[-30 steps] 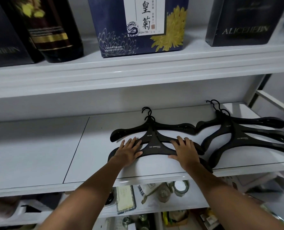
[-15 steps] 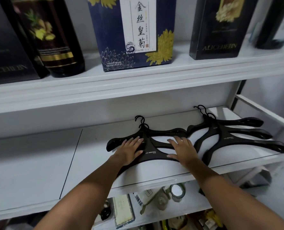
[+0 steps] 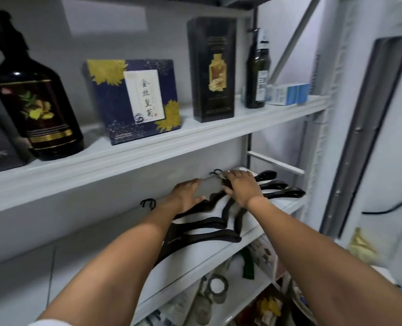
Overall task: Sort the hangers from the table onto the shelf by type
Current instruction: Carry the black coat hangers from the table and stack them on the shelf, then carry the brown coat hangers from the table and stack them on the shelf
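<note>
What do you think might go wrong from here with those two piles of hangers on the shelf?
1. The near hangers lie with arm tips close to the front edge of the shelf. The left forearm crosses them, so pulling it back might drag them onto the clutter below.
2. The far hangers, which the right hand seems to grip, meet the near pile's arms beside the left hand. Shifting either pile could snag and mix them.

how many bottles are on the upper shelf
2: a dark pump bottle at the left, and a slim dark bottle near the right end beside the tall black box. More may lie off-frame.
</note>
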`<control>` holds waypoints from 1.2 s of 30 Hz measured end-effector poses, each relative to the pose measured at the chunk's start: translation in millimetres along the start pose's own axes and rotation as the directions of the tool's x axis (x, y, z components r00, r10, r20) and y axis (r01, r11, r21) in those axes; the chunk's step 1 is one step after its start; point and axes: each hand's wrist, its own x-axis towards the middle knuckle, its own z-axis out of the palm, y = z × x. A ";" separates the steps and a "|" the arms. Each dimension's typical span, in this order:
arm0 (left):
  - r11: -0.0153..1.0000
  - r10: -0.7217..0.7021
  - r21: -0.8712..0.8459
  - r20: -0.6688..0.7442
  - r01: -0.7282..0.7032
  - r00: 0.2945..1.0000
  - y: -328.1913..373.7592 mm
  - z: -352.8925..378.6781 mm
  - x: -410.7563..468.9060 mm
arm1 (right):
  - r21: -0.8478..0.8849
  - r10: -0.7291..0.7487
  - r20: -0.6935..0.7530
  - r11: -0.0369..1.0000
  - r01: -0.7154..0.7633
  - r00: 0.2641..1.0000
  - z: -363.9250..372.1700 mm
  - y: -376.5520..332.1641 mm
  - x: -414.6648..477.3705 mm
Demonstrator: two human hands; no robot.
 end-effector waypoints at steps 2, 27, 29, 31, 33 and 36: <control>0.998 0.068 0.005 -0.013 -0.068 0.998 19.6 -7.7 6.9 | -0.008 0.078 -0.016 0.997 -0.078 0.997 -18.1 14.4 -12.0; 0.686 0.726 0.013 -0.075 -0.728 0.683 415.0 7.8 28.5 | -0.182 0.728 -0.160 0.642 -0.745 0.667 -158.2 232.7 -305.0; 0.646 0.762 -0.002 -0.049 -0.763 0.646 451.0 17.1 17.1 | -0.187 0.770 -0.162 0.591 -0.785 0.618 -162.6 248.4 -338.5; 0.613 0.789 -0.006 -0.035 -0.790 0.613 480.3 25.9 6.5 | -0.187 0.804 -0.169 0.542 -0.819 0.570 -165.0 261.4 -368.3; 0.573 0.819 -0.018 -0.016 -0.819 0.574 509.9 38.5 -3.5 | -0.184 0.834 -0.169 0.497 -0.848 0.525 -167.6 271.6 -398.9; 0.525 0.851 -0.026 0.019 -0.851 0.525 549.4 55.3 -22.2 | -0.195 0.866 -0.174 0.436 -0.879 0.468 -170.4 284.6 -441.5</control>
